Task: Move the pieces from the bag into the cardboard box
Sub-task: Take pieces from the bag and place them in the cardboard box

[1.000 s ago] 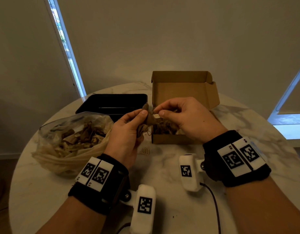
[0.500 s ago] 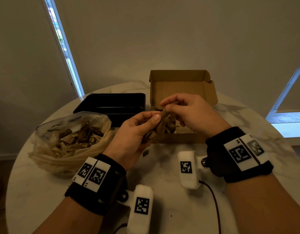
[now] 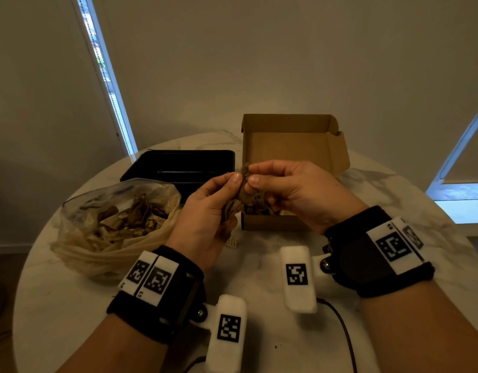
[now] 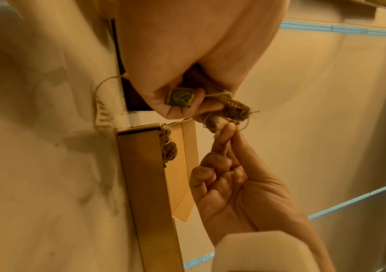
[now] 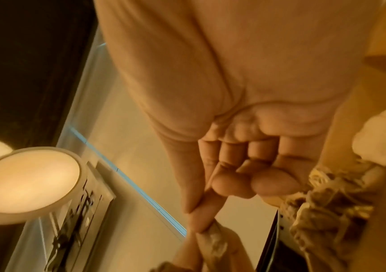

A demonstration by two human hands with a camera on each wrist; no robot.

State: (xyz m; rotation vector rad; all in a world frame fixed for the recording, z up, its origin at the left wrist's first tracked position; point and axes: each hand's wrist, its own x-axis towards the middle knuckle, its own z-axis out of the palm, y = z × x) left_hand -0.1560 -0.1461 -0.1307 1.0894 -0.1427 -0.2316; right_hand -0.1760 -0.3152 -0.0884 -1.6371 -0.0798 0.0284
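Midway through the transfer, both hands work a small bundle of brown pieces (image 3: 242, 196) just above the near left corner of the cardboard box (image 3: 291, 146), which stands open on the round marble table (image 3: 259, 265) with its lid flap upright. The left hand (image 3: 205, 214) curls its thumb and fingers round the lower part of the bundle; the left wrist view shows a small dark tag and loops of thin string caught among those fingers. The right hand (image 3: 294, 189) pinches the top of the bundle between thumb and forefinger, its other fingers folded into the palm.

Some brown pieces already lie inside the box. Many more remain in the clear plastic bag (image 3: 119, 214), which slumps open on the table to the left, beside a black tray (image 3: 178, 165). A small pale ribbed tab (image 3: 231, 242) lies on the table just in front of the box.

By the look of it, the step in hand is teasing one piece free from a tangle. Next the freed piece needs carrying a short way right and releasing over the box, with care that the string does not drag the rest along.
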